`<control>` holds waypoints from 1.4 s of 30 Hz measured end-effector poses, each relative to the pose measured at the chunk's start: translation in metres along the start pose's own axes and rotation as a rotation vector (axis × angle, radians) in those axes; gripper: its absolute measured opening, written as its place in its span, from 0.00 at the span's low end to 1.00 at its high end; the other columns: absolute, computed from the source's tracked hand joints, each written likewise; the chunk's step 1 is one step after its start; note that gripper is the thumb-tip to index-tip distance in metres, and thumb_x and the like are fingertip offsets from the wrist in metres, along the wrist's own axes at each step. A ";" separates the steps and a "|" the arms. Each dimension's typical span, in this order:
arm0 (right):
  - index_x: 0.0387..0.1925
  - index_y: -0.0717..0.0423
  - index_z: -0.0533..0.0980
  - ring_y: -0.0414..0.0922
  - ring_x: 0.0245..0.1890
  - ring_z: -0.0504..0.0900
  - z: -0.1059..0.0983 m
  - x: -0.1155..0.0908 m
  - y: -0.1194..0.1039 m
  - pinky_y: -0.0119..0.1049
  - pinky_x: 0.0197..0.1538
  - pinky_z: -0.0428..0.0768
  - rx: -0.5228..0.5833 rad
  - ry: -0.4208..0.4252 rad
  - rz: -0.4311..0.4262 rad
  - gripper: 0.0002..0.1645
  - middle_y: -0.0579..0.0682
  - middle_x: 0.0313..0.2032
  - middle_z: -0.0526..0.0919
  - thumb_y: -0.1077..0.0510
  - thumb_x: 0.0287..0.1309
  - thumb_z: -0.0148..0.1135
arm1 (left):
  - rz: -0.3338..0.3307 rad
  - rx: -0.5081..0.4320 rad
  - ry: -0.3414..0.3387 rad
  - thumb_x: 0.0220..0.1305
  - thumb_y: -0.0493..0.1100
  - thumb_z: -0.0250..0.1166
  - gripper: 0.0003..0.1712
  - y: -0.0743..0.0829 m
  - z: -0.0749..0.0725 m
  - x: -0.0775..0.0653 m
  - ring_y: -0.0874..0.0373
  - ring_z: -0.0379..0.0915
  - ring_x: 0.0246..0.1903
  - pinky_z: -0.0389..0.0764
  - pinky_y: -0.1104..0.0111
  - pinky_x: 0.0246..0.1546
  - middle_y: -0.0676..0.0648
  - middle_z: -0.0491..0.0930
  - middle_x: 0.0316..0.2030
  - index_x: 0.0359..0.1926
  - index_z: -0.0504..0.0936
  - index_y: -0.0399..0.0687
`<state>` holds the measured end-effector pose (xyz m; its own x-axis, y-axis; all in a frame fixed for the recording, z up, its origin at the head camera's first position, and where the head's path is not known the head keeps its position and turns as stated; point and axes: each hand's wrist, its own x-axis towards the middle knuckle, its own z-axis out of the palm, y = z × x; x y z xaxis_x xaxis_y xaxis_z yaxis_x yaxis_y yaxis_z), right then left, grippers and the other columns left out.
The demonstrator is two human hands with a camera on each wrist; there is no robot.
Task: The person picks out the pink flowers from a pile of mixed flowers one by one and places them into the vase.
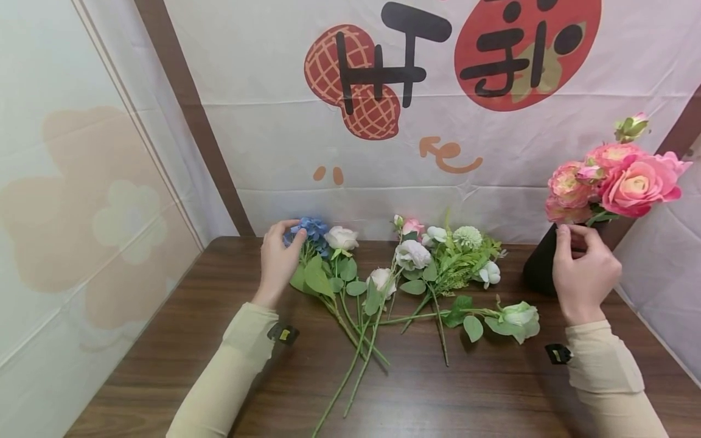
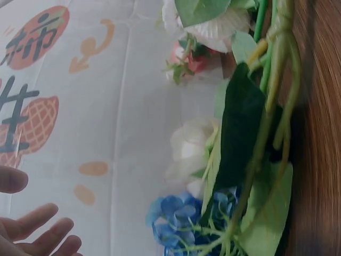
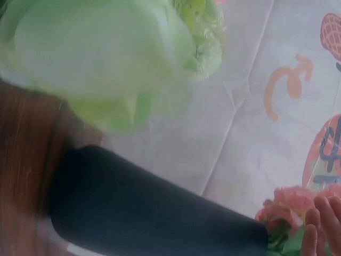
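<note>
My left hand (image 1: 280, 255) is at the back left of the table, its fingers spread beside a blue hydrangea (image 1: 314, 229). In the left wrist view its relaxed fingers (image 2: 40, 224) stand apart from the blue petals, with nothing between them. My right hand (image 1: 587, 271) is in front of a black vase (image 1: 539, 263), fingertips right by the rim and just under the pink flowers (image 1: 638, 185) standing in it. Seen from the right wrist, loosely extended fingers (image 3: 312, 226) overlap the pink blooms (image 3: 293, 205). The hand partly hides the vase.
Between the hands lie a white rose (image 1: 342, 238), a pale lilac bloom (image 1: 412, 255), a green pompom flower (image 1: 468, 237) and a pale green rose (image 1: 520, 320). Crossed stems (image 1: 358, 368) reach toward the front of the wooden table (image 1: 438, 404). A printed cloth (image 1: 263, 152) hangs behind.
</note>
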<state>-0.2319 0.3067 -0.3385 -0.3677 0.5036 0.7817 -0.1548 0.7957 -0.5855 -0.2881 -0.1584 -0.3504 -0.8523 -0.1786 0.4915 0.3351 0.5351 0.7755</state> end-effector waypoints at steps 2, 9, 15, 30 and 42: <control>0.38 0.59 0.83 0.08 0.23 0.58 0.003 -0.003 -0.002 0.21 0.31 0.60 0.002 -0.019 -0.013 0.18 0.60 0.28 0.86 0.48 0.60 0.58 | 0.004 -0.004 -0.015 0.65 0.47 0.59 0.21 0.001 0.004 0.001 0.42 0.66 0.57 0.63 0.49 0.58 0.39 0.74 0.55 0.55 0.77 0.40; 0.40 0.58 0.82 0.17 0.21 0.65 0.018 -0.014 -0.009 0.43 0.33 0.67 -0.008 -0.117 -0.042 0.19 0.58 0.29 0.86 0.48 0.62 0.57 | -0.008 -0.058 -0.048 0.66 0.47 0.58 0.20 0.011 0.018 0.000 0.44 0.65 0.58 0.61 0.50 0.61 0.40 0.74 0.56 0.55 0.76 0.42; 0.40 0.58 0.82 0.55 0.28 0.81 0.031 -0.022 -0.016 0.51 0.35 0.71 -0.006 -0.192 -0.037 0.20 0.59 0.31 0.86 0.46 0.63 0.55 | 0.000 -0.092 -0.046 0.65 0.47 0.59 0.20 0.018 0.031 0.000 0.43 0.66 0.56 0.66 0.51 0.57 0.40 0.74 0.54 0.54 0.77 0.41; 0.41 0.55 0.82 0.53 0.33 0.85 0.061 -0.036 -0.032 0.54 0.37 0.74 -0.019 -0.363 0.028 0.23 0.56 0.34 0.87 0.42 0.65 0.52 | 0.005 -0.122 -0.088 0.64 0.42 0.60 0.16 0.035 0.065 -0.001 0.44 0.70 0.50 0.70 0.54 0.51 0.41 0.76 0.49 0.51 0.78 0.41; 0.45 0.50 0.81 0.54 0.37 0.84 0.074 -0.041 -0.044 0.56 0.40 0.75 -0.063 -0.519 0.116 0.24 0.55 0.38 0.87 0.40 0.65 0.50 | 0.049 -0.108 -0.115 0.62 0.37 0.61 0.11 0.043 0.091 -0.006 0.45 0.74 0.45 0.75 0.58 0.46 0.40 0.80 0.45 0.45 0.82 0.39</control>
<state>-0.2781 0.2261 -0.3609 -0.7866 0.3695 0.4946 -0.0368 0.7716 -0.6351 -0.3052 -0.0588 -0.3565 -0.8723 -0.0557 0.4858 0.4132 0.4475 0.7931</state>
